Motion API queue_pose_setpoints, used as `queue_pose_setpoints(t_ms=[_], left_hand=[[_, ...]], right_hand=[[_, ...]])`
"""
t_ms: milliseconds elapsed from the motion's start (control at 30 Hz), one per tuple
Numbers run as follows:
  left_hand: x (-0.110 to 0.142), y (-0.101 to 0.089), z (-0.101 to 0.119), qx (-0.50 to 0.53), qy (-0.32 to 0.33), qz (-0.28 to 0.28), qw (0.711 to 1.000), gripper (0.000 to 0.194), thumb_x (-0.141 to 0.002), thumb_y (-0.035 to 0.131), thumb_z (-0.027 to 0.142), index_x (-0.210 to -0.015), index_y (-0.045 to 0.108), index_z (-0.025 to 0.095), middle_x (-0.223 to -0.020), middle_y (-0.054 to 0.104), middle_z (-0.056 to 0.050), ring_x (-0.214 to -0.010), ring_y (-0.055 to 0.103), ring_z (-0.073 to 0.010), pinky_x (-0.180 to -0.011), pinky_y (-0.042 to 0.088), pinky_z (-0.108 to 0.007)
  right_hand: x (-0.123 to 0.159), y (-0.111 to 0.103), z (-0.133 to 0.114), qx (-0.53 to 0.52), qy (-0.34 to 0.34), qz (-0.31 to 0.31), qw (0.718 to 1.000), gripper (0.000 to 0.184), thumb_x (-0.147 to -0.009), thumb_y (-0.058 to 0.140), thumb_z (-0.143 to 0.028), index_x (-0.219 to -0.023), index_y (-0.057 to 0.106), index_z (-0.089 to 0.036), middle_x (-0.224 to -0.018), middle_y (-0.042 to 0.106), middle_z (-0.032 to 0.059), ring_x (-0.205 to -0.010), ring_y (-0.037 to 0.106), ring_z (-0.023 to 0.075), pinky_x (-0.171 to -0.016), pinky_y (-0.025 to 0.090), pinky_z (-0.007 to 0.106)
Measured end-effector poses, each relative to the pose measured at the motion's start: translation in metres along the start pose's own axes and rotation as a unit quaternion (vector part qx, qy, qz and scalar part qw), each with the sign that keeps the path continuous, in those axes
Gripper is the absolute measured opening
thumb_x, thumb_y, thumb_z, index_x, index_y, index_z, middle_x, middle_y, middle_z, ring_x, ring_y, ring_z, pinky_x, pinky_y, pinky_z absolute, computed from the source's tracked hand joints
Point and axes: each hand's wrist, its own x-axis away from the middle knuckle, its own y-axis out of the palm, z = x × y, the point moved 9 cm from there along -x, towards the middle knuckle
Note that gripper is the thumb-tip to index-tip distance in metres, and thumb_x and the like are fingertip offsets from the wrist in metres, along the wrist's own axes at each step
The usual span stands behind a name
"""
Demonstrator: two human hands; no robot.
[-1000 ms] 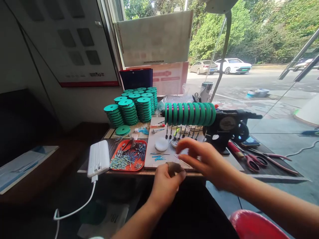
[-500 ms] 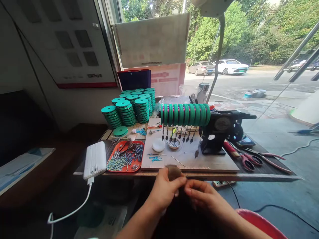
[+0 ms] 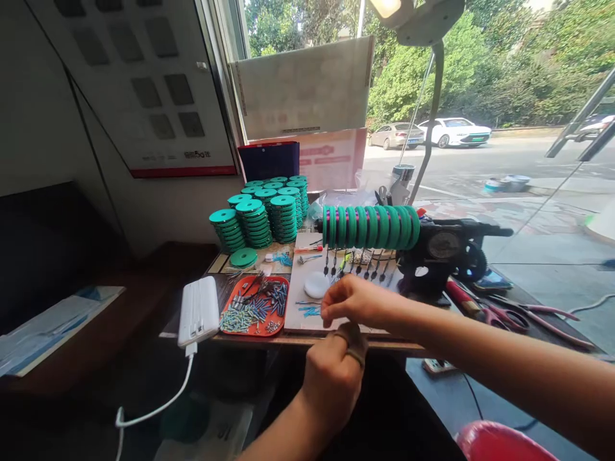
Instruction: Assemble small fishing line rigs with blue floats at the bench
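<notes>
My right hand (image 3: 358,303) reaches over the front of the pale board (image 3: 294,282), thumb and fingers pinched together. Whatever is between those fingertips is too small to make out. Just left of them lie some short light-blue pieces (image 3: 308,312), with a white round disc (image 3: 316,285) behind. Below, at the table's front edge, my left hand (image 3: 334,374) is closed, its knuckles toward me. A brownish band (image 3: 355,356) circles a finger of it. The inside of that hand is hidden, so anything held there cannot be seen.
A black winder (image 3: 442,250) carries a row of green spools (image 3: 369,227), with small dark pieces hanging below. Stacked green spools (image 3: 250,224) stand behind a red tray (image 3: 287,304) of small parts. A white power bank (image 3: 198,310), scissors (image 3: 509,318) and pliers (image 3: 552,314) lie at the sides.
My hands were together at the table edge and are now apart. My right hand has moved up and left, over the board. My left hand has turned knuckles-up. The view has shifted slightly.
</notes>
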Motion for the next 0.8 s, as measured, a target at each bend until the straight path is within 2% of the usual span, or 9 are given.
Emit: queue_pose_setpoints(t_ms=[100,167,200,233,333,400,533,667,800], left_hand=[[-0.002,0.007,-0.025,0.152,-0.176,-0.027,0.972,0.01,-0.072,0.054,0.012,-0.067,0.063,0.015,-0.061,0.059,-0.004,-0.054,0.054,-0.0134,-0.049,0.042,-0.022],[0.008,0.024,-0.044,0.305,-0.332,-0.055,0.891,0.004,-0.067,0.06,0.018,-0.065,0.06,0.015,-0.057,0.052,0.0,-0.047,0.045,-0.0092,-0.04,0.034,-0.018],[0.013,0.032,-0.048,0.359,-0.382,-0.066,0.849,0.007,-0.065,0.062,0.02,-0.064,0.059,0.014,-0.055,0.049,0.002,-0.044,0.04,-0.0077,-0.037,0.03,-0.017],[0.016,0.037,-0.049,0.391,-0.408,-0.074,0.822,0.01,-0.063,0.062,0.022,-0.062,0.058,0.014,-0.054,0.047,0.003,-0.043,0.037,-0.0067,-0.035,0.028,-0.017],[0.018,0.041,-0.048,0.412,-0.421,-0.078,0.804,0.013,-0.06,0.064,0.024,-0.062,0.058,0.012,-0.055,0.046,0.003,-0.043,0.034,-0.0056,-0.036,0.026,-0.017],[0.019,0.039,-0.047,0.409,-0.423,-0.069,0.805,0.015,-0.06,0.066,0.025,-0.064,0.059,0.013,-0.054,0.047,0.004,-0.042,0.033,-0.005,-0.036,0.025,-0.017],[0.012,0.033,-0.04,0.368,-0.37,-0.061,0.851,0.012,-0.067,0.064,0.023,-0.063,0.059,0.013,-0.05,0.045,0.005,-0.04,0.03,-0.0048,-0.038,0.023,-0.019],[0.012,0.031,-0.041,0.321,-0.352,-0.057,0.877,0.011,-0.071,0.061,0.022,-0.065,0.06,0.014,-0.05,0.046,0.005,-0.042,0.034,-0.0063,-0.042,0.029,-0.02],[0.013,0.025,-0.042,0.274,-0.345,-0.041,0.897,0.004,-0.07,0.06,0.018,-0.07,0.06,0.014,-0.06,0.056,0.0,-0.056,0.051,-0.0127,-0.057,0.042,-0.024]], right_hand=[[0.031,-0.009,-0.004,0.027,-0.061,0.067,0.996,0.009,-0.073,0.056,-0.02,-0.066,0.06,-0.016,-0.058,0.054,-0.002,-0.049,0.042,0.0088,-0.046,0.032,0.021],[0.074,-0.034,-0.014,0.111,-0.184,0.237,0.947,0.013,-0.081,0.051,-0.026,-0.077,0.06,-0.018,-0.064,0.057,-0.0004,-0.052,0.045,0.0106,-0.051,0.036,0.023],[0.093,-0.037,-0.011,0.146,-0.217,0.279,0.924,0.013,-0.083,0.048,-0.025,-0.078,0.059,-0.018,-0.067,0.059,0.0008,-0.053,0.048,0.0111,-0.053,0.038,0.023],[0.106,-0.036,-0.005,0.173,-0.232,0.292,0.912,0.013,-0.084,0.048,-0.022,-0.078,0.058,-0.019,-0.066,0.058,0.0005,-0.053,0.049,0.0111,-0.052,0.038,0.022],[0.113,-0.024,0.019,0.206,-0.226,0.281,0.91,0.011,-0.084,0.048,-0.019,-0.079,0.059,-0.018,-0.067,0.059,0.0011,-0.057,0.055,0.0125,-0.053,0.042,0.022],[0.104,-0.018,0.03,0.205,-0.184,0.282,0.919,0.01,-0.083,0.05,-0.022,-0.081,0.059,-0.018,-0.068,0.061,0.0018,-0.058,0.057,0.0137,-0.053,0.043,0.023],[0.087,-0.012,0.03,0.239,-0.14,0.288,0.917,0.012,-0.082,0.05,-0.023,-0.079,0.06,-0.018,-0.07,0.065,0.0035,-0.062,0.06,0.0181,-0.056,0.044,0.027],[0.09,-0.002,0.034,0.202,-0.16,0.26,0.931,0.017,-0.084,0.045,-0.02,-0.077,0.06,-0.019,-0.07,0.065,0.0034,-0.063,0.061,0.0167,-0.058,0.045,0.025],[0.104,0.013,0.024,0.207,-0.216,0.235,0.925,0.021,-0.084,0.041,-0.015,-0.079,0.061,-0.018,-0.077,0.066,0.0055,-0.068,0.062,0.0158,-0.06,0.046,0.023]])
